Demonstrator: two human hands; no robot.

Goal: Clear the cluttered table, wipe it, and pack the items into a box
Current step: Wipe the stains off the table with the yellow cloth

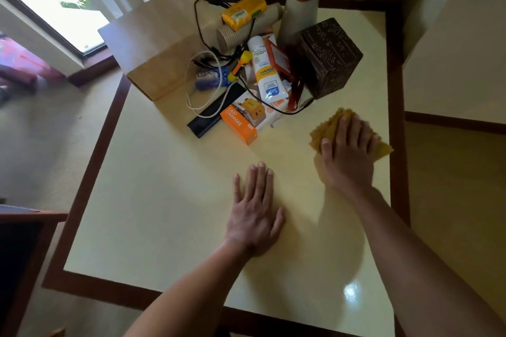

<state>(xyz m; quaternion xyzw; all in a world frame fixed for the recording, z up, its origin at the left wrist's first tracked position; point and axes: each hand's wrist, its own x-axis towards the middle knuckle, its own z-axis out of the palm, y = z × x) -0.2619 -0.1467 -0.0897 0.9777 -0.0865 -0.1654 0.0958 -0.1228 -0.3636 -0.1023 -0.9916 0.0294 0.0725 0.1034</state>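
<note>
Through the head view, the cream worktop (164, 213) with its dark wooden border fills most of what I can see. The left hand (254, 216) lies palm down on the bare surface near the front middle. Its grip is spread, fingers straight and slightly fanned, and it holds nothing. The right hand (346, 153) is further out toward the right edge, pressing flat on a yellow cloth (330, 126). Its grip is spread too, fingers straight on top of the fabric rather than curled round it, and the cloth's corners stick out past the fingertips and the side of the palm. The cloth lies on the worktop in front of a dark patterned box (332, 57), not touching it.

The clutter is heaped at the far side. A plain cardboard box (153, 44) sits at the far left corner. Beside it a stack of paper cups (252, 27) lies on its side with a yellow packet (243, 11) on top. A tall pale vase (299, 8) with a brown neck stands behind the patterned box. A white tube (267, 71) lies across the pile. At the front of the heap an orange charger box (238, 124) touches a flat black bar (216, 112), and a white cable (191, 90) loops over the bar. A blue soap pack (209, 76) lies by the cardboard box, with a yellow torch (239, 65) just beside it
</note>
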